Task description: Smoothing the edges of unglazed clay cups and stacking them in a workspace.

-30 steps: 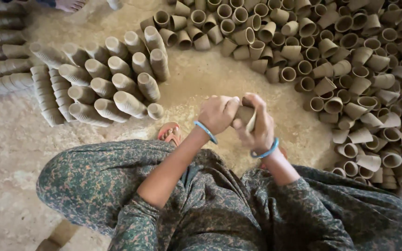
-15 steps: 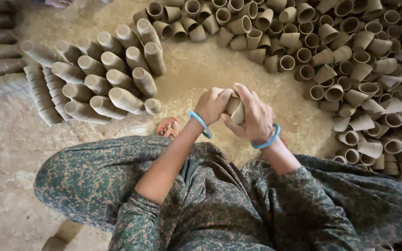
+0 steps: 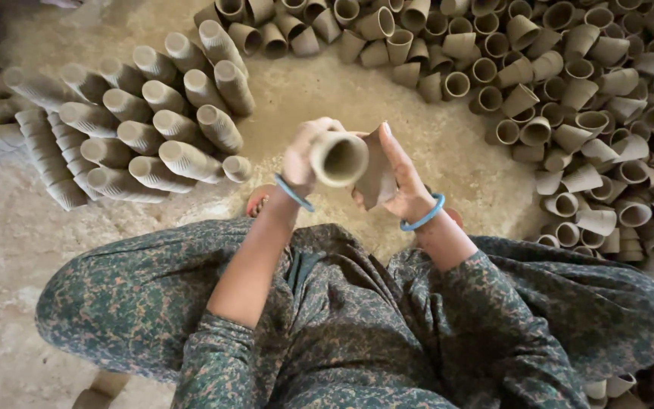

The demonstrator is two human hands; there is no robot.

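My left hand [image 3: 302, 157] grips a small unfired clay cup [image 3: 340, 158] with its open mouth turned up toward the camera. Beside it my right hand [image 3: 403, 185] holds a second clay cup [image 3: 376, 176] against its palm, fingers stretched upward. The two cups touch side by side in front of my knees. Both wrists wear a blue bangle. My legs, in green patterned cloth, are folded on the sandy floor.
Stacks of nested clay cups [image 3: 153, 129] lie in rows on the left. A big loose heap of single clay cups [image 3: 584, 91] curves from the top around the right side. Bare sandy ground [image 3: 357, 98] lies between them. A toe [image 3: 257, 201] shows by my left wrist.
Both hands have lifted toward the camera. The cup in my left hand has turned so its mouth faces up, and the second cup now shows apart in my right hand.
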